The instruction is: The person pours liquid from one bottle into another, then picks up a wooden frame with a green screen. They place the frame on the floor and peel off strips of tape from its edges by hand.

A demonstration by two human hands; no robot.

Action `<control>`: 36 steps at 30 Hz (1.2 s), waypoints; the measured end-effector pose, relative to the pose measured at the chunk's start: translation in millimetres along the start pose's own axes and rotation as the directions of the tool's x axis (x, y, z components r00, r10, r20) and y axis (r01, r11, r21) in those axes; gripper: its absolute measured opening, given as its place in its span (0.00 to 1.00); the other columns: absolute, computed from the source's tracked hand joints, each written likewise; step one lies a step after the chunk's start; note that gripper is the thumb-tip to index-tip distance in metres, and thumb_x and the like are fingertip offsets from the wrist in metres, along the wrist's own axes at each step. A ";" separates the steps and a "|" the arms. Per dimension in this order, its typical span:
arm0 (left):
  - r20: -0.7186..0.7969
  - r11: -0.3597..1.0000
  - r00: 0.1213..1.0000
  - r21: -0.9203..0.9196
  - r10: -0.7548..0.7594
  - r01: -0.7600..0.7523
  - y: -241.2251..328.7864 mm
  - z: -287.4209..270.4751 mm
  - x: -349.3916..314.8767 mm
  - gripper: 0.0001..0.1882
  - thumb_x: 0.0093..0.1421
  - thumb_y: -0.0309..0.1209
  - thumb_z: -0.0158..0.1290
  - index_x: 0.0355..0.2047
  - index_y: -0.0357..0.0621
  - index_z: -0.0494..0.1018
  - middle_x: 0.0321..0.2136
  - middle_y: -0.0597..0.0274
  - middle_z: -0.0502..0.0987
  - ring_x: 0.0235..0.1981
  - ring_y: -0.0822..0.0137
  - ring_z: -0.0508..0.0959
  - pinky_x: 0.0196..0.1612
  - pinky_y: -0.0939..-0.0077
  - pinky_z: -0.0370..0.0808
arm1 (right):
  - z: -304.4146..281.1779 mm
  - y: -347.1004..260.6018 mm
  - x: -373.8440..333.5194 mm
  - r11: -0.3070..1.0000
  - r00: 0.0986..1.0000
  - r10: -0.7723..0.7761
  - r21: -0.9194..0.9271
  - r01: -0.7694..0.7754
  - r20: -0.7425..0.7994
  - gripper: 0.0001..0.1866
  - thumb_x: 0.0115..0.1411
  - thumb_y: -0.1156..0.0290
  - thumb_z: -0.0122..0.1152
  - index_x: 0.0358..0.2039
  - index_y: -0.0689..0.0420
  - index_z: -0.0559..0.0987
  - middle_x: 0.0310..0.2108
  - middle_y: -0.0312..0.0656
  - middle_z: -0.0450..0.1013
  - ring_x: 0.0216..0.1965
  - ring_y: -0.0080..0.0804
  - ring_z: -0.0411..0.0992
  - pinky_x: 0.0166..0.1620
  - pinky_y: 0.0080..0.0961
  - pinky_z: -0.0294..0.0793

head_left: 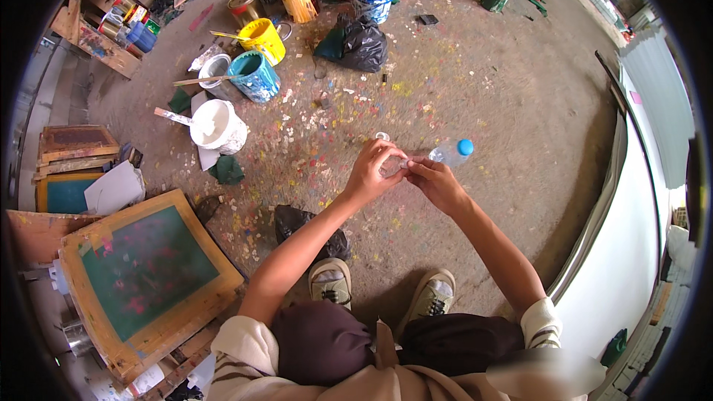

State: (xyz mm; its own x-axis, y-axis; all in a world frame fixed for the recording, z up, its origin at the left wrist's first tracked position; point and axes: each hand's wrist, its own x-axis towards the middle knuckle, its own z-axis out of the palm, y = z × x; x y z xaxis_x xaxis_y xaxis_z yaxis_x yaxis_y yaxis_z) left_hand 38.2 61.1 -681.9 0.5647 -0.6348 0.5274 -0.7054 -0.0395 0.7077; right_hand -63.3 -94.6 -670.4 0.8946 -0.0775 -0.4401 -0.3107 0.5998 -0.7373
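The left hand (368, 172) is gripping a small clear plastic piece (391, 167) above the floor (512, 96); the right hand (440, 184) is pinching its right end. A blue-capped bottle (448, 153) is resting just beyond.

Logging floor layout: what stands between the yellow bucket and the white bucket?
A teal-blue bucket, with a smaller pale container at its left, stands between the yellow bucket and the white bucket in the head view.

Blue cap (465, 147), seemingly clear container (391, 167)
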 end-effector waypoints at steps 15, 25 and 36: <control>0.070 0.950 0.948 0.002 -0.312 0.312 -100.1 21.4 -19.1 0.32 0.50 0.34 0.60 0.55 0.44 0.63 0.52 0.55 0.67 0.53 0.56 0.67 0.55 0.63 0.64 | 20.2 3.1 76.7 0.249 0.802 -0.577 -0.902 0.353 0.155 0.14 0.50 0.75 0.64 0.39 0.60 0.78 0.37 0.45 0.72 0.40 0.43 0.70 0.43 0.34 0.72; 0.198 0.882 0.862 0.033 -0.466 0.470 -96.5 21.6 -21.6 0.23 0.55 0.37 0.56 0.49 0.41 0.68 0.46 0.52 0.72 0.46 0.54 0.73 0.47 0.63 0.69 | 17.7 -1.9 82.9 -0.020 0.722 -0.600 -0.909 0.416 0.344 0.13 0.50 0.80 0.62 0.38 0.62 0.78 0.37 0.42 0.73 0.38 0.41 0.71 0.40 0.33 0.73; 0.237 0.808 0.859 -0.297 -0.454 0.509 -31.8 15.5 -1.2 0.16 0.62 0.36 0.49 0.46 0.39 0.64 0.25 0.57 0.77 0.25 0.66 0.78 0.29 0.72 0.72 | 26.8 -17.8 34.1 0.044 0.647 -0.720 -0.914 0.402 0.250 0.17 0.57 0.83 0.54 0.48 0.60 0.75 0.43 0.48 0.73 0.43 0.45 0.72 0.44 0.33 0.73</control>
State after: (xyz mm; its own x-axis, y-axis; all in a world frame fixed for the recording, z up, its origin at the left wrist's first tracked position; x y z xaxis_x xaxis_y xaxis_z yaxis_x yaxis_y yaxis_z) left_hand 53.3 51.1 -712.4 0.7038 -0.7101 0.0208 -0.1556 -0.1256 0.9798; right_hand -18.7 -86.5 -658.5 0.8833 -0.2825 0.3742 0.0527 -0.7332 -0.6780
